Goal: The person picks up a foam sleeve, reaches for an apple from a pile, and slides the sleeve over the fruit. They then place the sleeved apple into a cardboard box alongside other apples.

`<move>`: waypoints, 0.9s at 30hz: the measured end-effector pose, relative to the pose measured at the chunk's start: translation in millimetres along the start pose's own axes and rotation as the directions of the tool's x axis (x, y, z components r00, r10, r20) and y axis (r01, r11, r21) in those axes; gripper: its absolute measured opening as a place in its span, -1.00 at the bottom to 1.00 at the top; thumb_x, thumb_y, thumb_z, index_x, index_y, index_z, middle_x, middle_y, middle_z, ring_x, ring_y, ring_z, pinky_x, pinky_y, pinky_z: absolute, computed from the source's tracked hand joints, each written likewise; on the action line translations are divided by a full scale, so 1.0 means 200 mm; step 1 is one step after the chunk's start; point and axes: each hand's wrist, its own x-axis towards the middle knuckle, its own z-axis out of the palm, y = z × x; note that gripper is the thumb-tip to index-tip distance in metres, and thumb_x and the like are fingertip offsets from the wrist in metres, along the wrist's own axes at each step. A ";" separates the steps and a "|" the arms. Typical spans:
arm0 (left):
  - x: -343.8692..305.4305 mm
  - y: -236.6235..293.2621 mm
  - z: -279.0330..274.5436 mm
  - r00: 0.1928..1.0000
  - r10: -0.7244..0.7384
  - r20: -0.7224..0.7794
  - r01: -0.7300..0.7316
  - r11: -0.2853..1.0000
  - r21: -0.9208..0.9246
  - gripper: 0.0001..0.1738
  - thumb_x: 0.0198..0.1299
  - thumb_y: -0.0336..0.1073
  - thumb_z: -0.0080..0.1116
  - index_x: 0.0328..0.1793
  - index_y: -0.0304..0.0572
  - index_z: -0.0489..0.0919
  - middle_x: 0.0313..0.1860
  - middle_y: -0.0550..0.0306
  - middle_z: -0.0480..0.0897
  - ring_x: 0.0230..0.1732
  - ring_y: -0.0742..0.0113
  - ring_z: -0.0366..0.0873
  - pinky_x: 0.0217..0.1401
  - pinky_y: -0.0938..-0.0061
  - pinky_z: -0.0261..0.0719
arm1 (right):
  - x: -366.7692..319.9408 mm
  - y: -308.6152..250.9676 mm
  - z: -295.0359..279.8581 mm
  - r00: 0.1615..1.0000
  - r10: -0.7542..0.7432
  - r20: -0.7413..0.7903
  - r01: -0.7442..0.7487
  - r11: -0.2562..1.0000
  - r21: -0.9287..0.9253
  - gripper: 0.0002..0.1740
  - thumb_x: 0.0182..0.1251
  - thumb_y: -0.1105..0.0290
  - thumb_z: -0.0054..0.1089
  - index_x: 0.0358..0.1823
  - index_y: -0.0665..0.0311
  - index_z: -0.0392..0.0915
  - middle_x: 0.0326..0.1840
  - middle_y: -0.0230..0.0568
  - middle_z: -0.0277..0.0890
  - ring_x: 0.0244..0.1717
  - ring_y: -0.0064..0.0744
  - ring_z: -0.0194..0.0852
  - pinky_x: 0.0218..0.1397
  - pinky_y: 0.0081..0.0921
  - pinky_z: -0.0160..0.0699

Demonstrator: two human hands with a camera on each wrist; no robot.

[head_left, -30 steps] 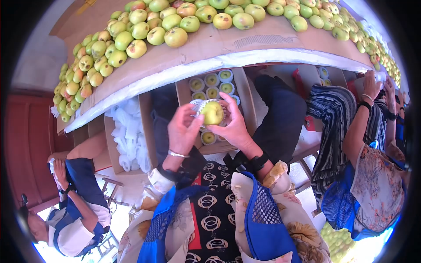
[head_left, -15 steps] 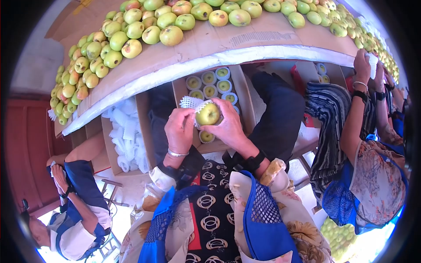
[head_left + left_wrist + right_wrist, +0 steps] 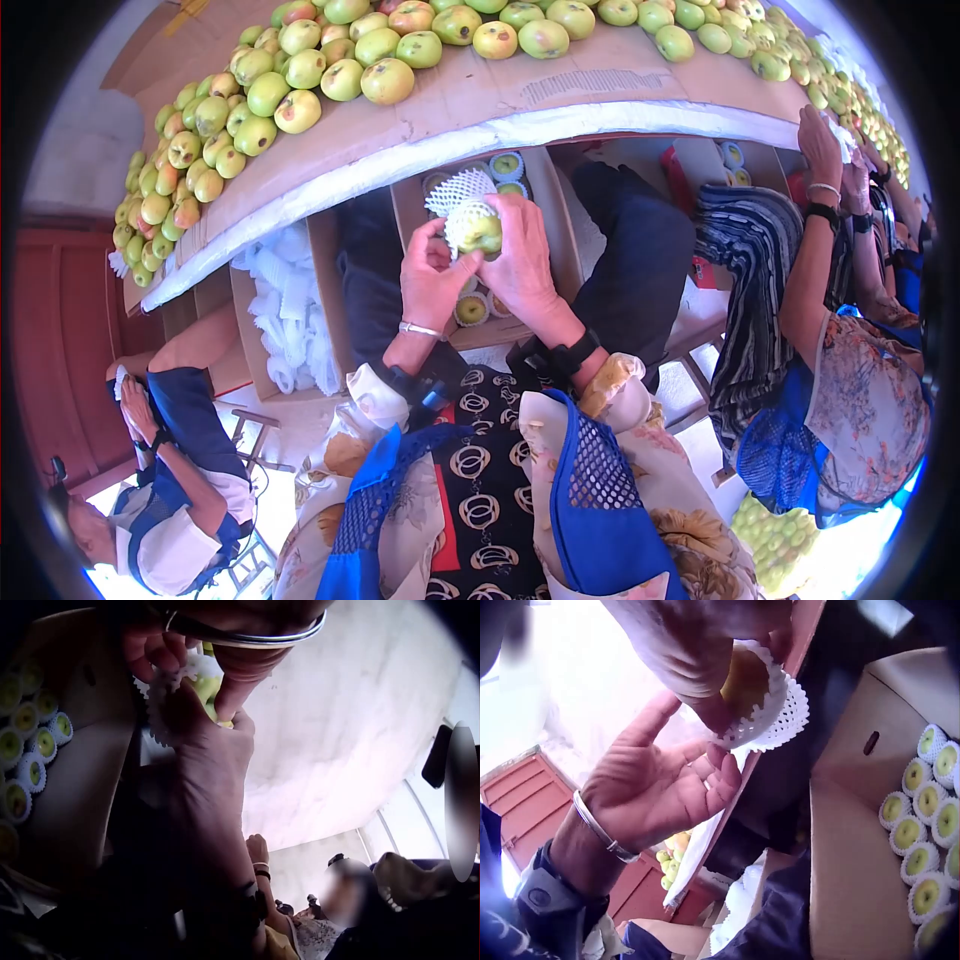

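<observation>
**Apple held partly inside a white foam net above an open carton**

The room is crossed by a long, cardboard-covered surface (image 3: 470, 112), its front edge wrapped in white. Red panels (image 3: 60, 340) are seen at the far left. A seated person (image 3: 175, 525) is placed on the left, and another person (image 3: 865, 410) on the right, with arms raised near the surface's edge. Green and reddish apples (image 3: 265, 95) are heaped along the surface. Below its edge, a carton (image 3: 556, 205) is set between the wearer's knees, with netted apples packed in rows inside; to its left, a box is filled with loose white nets (image 3: 288, 310).

Both forearms are brought forward and inward, so that the hands are met in front of the body, over the carton. Dark straps are worn on both wrists, and a bangle (image 3: 425, 331) on the left one.

By the right hand (image 3: 522, 262), the green apple (image 3: 484, 240) is gripped, the thumb laid across it. The left hand (image 3: 430, 280) is held loosely, its fingers relaxed and lightly bent beside the net's edge. The apple is partly covered by the foam net (image 3: 462, 190), whose loose end is flared out beyond it.
</observation>
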 end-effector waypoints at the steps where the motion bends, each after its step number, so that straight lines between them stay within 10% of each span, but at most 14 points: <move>1: 0.00 0.00 0.01 1.000 -0.008 0.008 0.009 0.985 -0.172 -0.39 -0.07 -0.45 0.33 0.12 -0.25 0.27 -0.24 0.21 0.44 -0.24 0.53 0.44 -0.16 0.65 0.47 | 0.00 0.00 0.00 1.000 0.003 -0.012 -0.003 1.000 0.005 -0.28 -0.32 0.55 0.33 0.02 0.27 0.25 -0.05 0.03 0.27 -0.01 0.06 0.24 0.07 -0.23 0.24; 8: -0.02 -0.05 0.00 0.999 -0.047 0.028 0.050 0.606 -0.794 -0.45 0.15 -0.48 0.08 0.22 0.00 0.15 0.13 0.13 0.35 0.16 0.29 0.35 0.19 0.35 0.39 | 0.01 -0.09 -0.01 0.995 0.022 0.095 -0.047 0.960 0.277 -0.41 -0.20 0.55 0.30 -0.02 0.26 0.33 -0.06 -0.04 0.31 -0.05 -0.07 0.30 0.02 -0.31 0.33; 12: -0.04 0.00 -0.12 0.998 0.059 0.005 -0.043 0.788 -0.615 -0.40 0.07 -0.56 0.12 0.21 -0.06 0.15 0.08 0.09 0.40 0.09 0.28 0.41 0.14 0.38 0.43 | -0.02 -0.03 0.03 0.962 0.181 0.204 -0.271 0.716 0.643 -0.63 -0.03 0.55 0.23 -0.13 0.30 0.41 -0.20 -0.13 0.41 -0.25 -0.30 0.45 -0.21 -0.48 0.45; 16: -0.03 0.06 -0.14 0.972 0.202 -0.123 -0.235 0.893 -0.383 -0.29 -0.08 -0.67 0.18 0.19 -0.19 0.10 0.06 -0.03 0.41 0.09 0.28 0.41 0.12 0.46 0.43 | -0.02 -0.04 0.00 0.985 0.140 0.103 -0.173 0.858 0.484 -0.80 0.05 0.57 0.15 -0.24 0.32 0.46 -0.32 -0.20 0.45 -0.39 -0.38 0.47 -0.35 -0.55 0.44; 27: -0.03 -0.04 -0.14 0.977 0.060 -0.203 -0.156 0.855 -0.495 -0.42 -0.04 -0.65 0.15 0.16 -0.31 0.26 0.01 0.05 0.46 0.01 0.38 0.45 0.03 0.54 0.48 | -0.04 -0.10 0.01 0.987 -0.144 0.076 0.106 0.923 0.369 -0.85 0.02 0.56 0.17 -0.33 0.23 0.49 -0.36 -0.21 0.44 -0.29 -0.20 0.43 -0.23 -0.42 0.42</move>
